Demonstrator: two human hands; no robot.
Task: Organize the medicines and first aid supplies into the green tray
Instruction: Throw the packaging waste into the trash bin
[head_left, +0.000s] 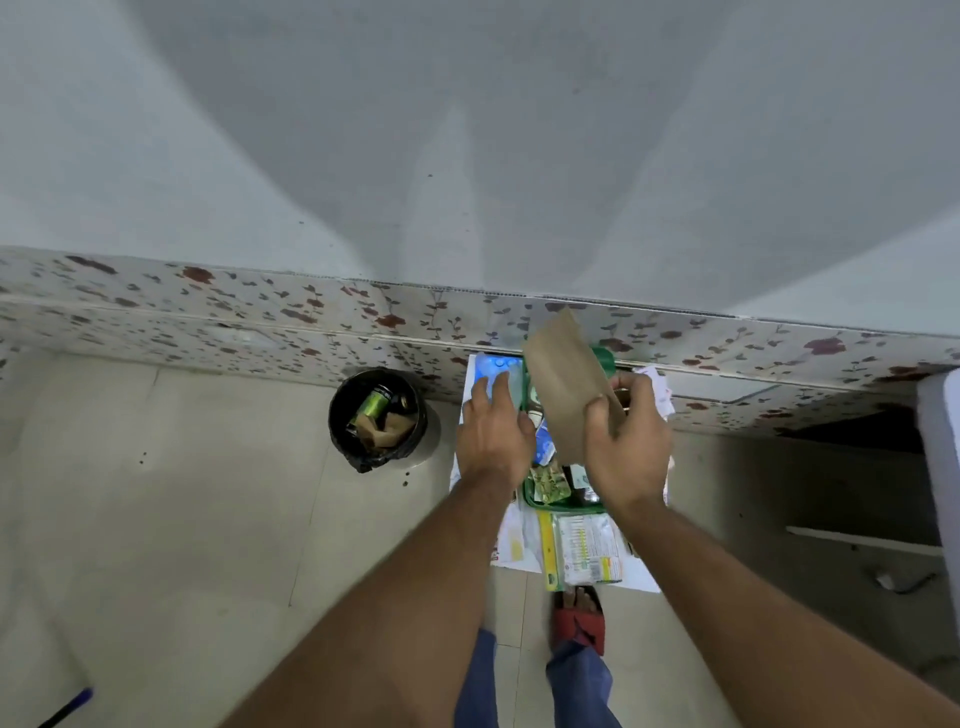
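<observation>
The green tray (602, 358) lies on white paper on the floor by the wall, holding several small medicine packs. Most of it is hidden behind my hands. My right hand (626, 441) grips a brown paper envelope (563, 379) by its lower right edge and holds it upright above the tray. My left hand (493, 436) hovers over the tray's left side, fingers spread, holding nothing. A green and white medicine packet (584, 548) rests on the paper just in front of the tray.
A black bin (376, 418) lined with a bag holds a green can and brown scraps, left of the tray. A floral-tiled skirting (260, 322) runs along the wall. My foot in a red sandal (579, 621) stands near the paper. White furniture (940, 467) is at right.
</observation>
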